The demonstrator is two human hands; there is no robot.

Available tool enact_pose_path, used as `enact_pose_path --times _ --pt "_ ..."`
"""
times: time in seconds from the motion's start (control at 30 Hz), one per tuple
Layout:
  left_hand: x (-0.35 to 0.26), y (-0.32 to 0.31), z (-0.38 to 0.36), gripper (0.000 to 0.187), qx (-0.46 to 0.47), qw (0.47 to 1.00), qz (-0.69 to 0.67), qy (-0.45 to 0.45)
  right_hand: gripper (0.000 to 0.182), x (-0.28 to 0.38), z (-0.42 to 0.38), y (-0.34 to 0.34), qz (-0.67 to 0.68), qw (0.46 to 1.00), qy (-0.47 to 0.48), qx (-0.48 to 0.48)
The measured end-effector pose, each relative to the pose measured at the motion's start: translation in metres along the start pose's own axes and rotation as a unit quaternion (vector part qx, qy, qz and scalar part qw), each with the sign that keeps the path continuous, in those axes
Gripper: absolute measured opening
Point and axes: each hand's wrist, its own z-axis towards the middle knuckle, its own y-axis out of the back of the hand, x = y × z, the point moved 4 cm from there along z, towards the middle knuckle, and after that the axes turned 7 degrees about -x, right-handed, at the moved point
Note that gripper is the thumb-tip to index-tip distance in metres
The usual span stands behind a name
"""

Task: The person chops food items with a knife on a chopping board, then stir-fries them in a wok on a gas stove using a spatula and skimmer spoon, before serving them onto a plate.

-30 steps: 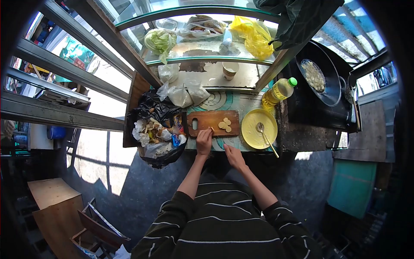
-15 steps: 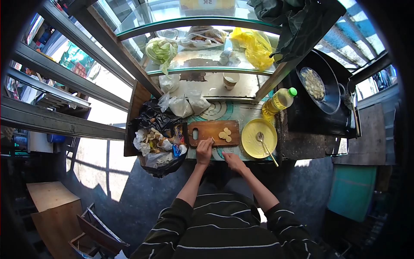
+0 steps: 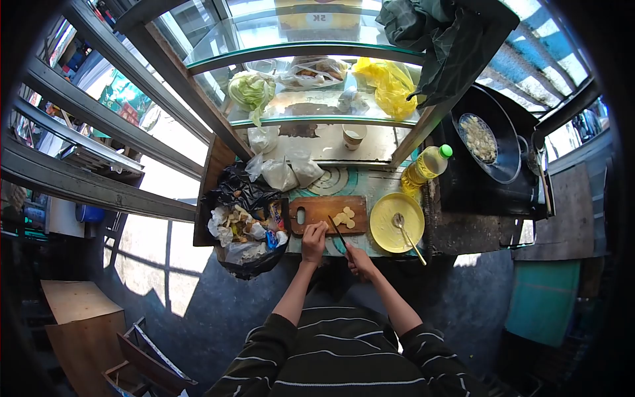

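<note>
A wooden cutting board (image 3: 316, 206) with a handle slot lies on the counter in front of me. Pale yellow round slices (image 3: 347, 213) sit in a small cluster on its right part. My right hand (image 3: 360, 262) is closed around the handle of a knife (image 3: 337, 231), whose dark blade slants up and left over the board, its tip close to the slices. At the board's front edge, my left hand (image 3: 313, 241) has its fingers bunched together, left of the blade. Whatever they pinch is hidden by the fingers.
Left of the board, a black bag (image 3: 246, 270) holds scraps and wrappers. To the right are a yellow plate (image 3: 381, 233) with a spoon (image 3: 405, 228), an oil bottle (image 3: 423, 169) and a large pan (image 3: 508, 155). Behind stand white plastic bags (image 3: 279, 175), a cup (image 3: 354, 136) and glass shelves.
The knife has swung into clear view, its blade now pointing over the board toward the slices. My right hand has shifted slightly down. The slices sit closer to the blade, and the camera view has shifted slightly.
</note>
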Motion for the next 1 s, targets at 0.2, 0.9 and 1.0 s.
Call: enact_pose_path --times 0.2,0.9,1.0 --pt "0.007 0.0 -0.002 0.013 0.005 1.0 -0.002 0.028 0.052 0.014 -0.004 -0.006 -0.219 0.937 0.24 -0.129" --pt "0.007 0.0 -0.001 0.012 0.012 1.0 -0.004 0.005 0.058 0.03 -0.031 -0.012 -0.35 0.887 0.231 -0.191" --pt "0.007 -0.001 -0.002 0.012 0.004 1.0 -0.005 0.002 0.059 0.033 -0.029 -0.01 -0.362 0.892 0.217 -0.161"
